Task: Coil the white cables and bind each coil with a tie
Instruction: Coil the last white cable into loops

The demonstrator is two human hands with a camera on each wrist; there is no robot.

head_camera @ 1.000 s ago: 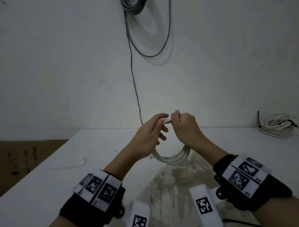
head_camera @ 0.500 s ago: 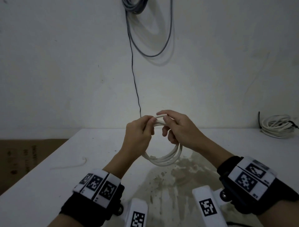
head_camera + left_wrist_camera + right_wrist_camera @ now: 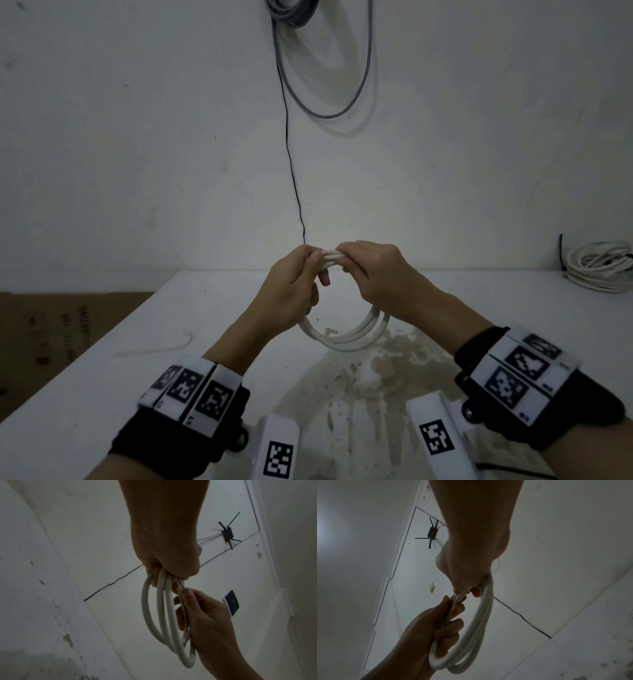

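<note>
Both the left hand (image 3: pixel 291 284) and right hand (image 3: pixel 375 274) pinch the top of the white cable coil (image 3: pixel 346 337), held between them above the desk (image 3: pixel 102 377). It looks light, springy; grip where strands bunch.

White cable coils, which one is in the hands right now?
The small coil held above the table by both hands; the other white coil lies untouched at the table's far right.

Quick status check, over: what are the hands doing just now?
Both hands, left and right, grip the white cable coil at its top, above the table. No tie seen on it. Nothing in the way.
</note>
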